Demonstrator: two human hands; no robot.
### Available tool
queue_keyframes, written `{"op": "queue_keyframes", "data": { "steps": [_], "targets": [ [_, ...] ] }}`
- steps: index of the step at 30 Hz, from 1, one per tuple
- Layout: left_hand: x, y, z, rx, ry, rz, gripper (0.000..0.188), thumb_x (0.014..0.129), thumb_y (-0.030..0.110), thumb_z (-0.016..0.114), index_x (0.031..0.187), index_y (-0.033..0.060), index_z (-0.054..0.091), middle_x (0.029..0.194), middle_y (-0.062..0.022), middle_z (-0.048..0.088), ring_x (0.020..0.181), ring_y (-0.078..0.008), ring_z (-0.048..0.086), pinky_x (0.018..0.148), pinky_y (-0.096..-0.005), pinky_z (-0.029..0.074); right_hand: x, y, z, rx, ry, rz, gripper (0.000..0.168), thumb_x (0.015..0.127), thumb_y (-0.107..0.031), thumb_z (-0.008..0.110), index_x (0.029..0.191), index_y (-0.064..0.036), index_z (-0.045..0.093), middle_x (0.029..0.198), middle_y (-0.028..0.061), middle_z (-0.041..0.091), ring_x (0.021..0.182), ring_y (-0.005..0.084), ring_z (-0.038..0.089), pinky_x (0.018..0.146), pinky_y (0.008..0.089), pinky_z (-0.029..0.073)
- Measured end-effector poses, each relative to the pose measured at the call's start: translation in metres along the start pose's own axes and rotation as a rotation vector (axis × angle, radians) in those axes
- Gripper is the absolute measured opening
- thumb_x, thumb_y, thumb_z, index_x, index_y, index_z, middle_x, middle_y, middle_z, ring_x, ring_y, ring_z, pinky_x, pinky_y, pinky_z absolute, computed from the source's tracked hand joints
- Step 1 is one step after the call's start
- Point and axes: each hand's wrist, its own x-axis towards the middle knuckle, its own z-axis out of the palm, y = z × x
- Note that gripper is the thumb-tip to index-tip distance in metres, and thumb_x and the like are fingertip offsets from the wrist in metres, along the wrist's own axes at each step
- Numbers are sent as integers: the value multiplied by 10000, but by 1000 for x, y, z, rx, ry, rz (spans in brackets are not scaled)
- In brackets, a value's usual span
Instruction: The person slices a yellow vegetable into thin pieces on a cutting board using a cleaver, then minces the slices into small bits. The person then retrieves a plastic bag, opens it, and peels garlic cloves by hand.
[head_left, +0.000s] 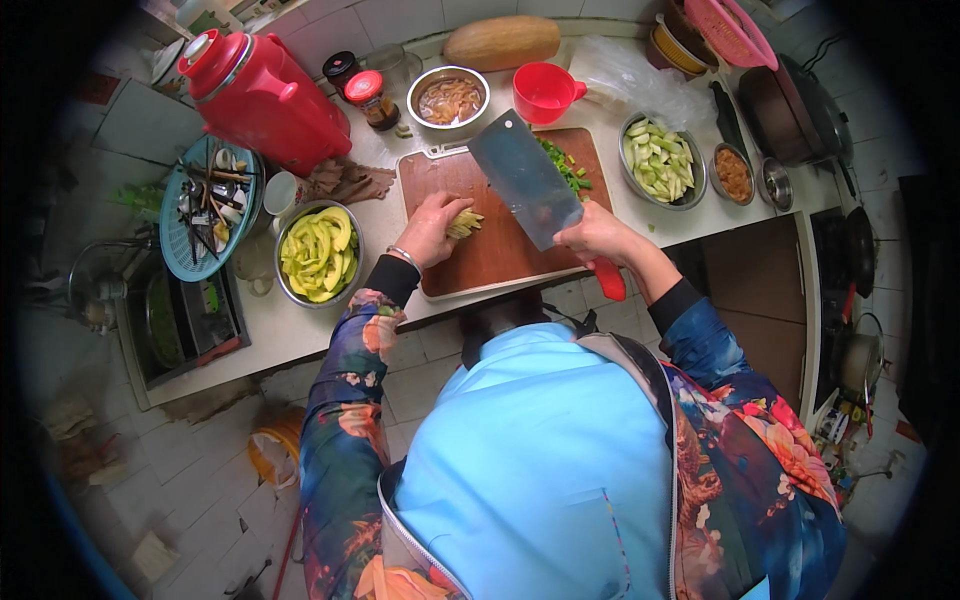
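Note:
My right hand (589, 232) grips a cleaver by its red handle (609, 279). The broad cleaver blade (525, 176) is tilted over the wooden cutting board (499, 266), its flat side facing up. On the board's left half, my left hand (435, 225) curls its fingers over a small bunch of pale cut strips (466, 223), perhaps ginger, and holds them. Chopped green pieces (562, 161), which look like scallion, lie at the back right of the board, partly hidden by the blade.
Left of the board stands a bowl of green slices (319, 255); right, a bowl of pale green pieces (660, 161). Behind are a bowl of strips in liquid (450, 101), a red cup (546, 94) and a sauce jar (373, 97). A red thermos (266, 101) stands back left.

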Motion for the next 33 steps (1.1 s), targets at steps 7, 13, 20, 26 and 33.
{"op": "queue_keyframes", "data": {
  "steps": [7,13,20,26,33],
  "targets": [
    [10,-17,7,60,-136,36,530,587,32,805,1091,83,647,1023,-110,553,959,-325,560,827,-393,499,3,12,-12,-48,8,27,153,811,-19,619,701,-38,514,526,-16,405,410,113,398,385,314,392],
    [-8,-12,26,25,150,-231,219,683,112,771,882,61,695,769,-110,581,746,-307,609,683,-380,509,21,16,-2,-266,29,21,92,812,-52,625,757,-15,560,548,46,496,429,165,515,387,327,420],
    [-12,43,74,70,570,-635,336,651,200,820,914,44,681,867,-149,610,796,-333,618,711,-418,503,54,29,19,-876,279,-170,175,740,-58,559,831,25,683,889,278,667,897,468,639,818,542,508],
    [-32,28,66,-174,661,-616,209,733,154,752,902,36,720,837,-139,649,754,-288,642,706,-366,518,52,20,26,-976,256,-99,184,745,-55,556,847,16,691,928,292,662,923,460,640,824,533,515],
    [-21,2,61,11,635,-450,122,802,64,656,902,26,712,831,-147,669,775,-301,654,713,-362,526,50,11,28,-1061,218,-149,177,737,-49,545,822,27,680,887,293,660,894,464,639,792,530,522]
  ]
}}
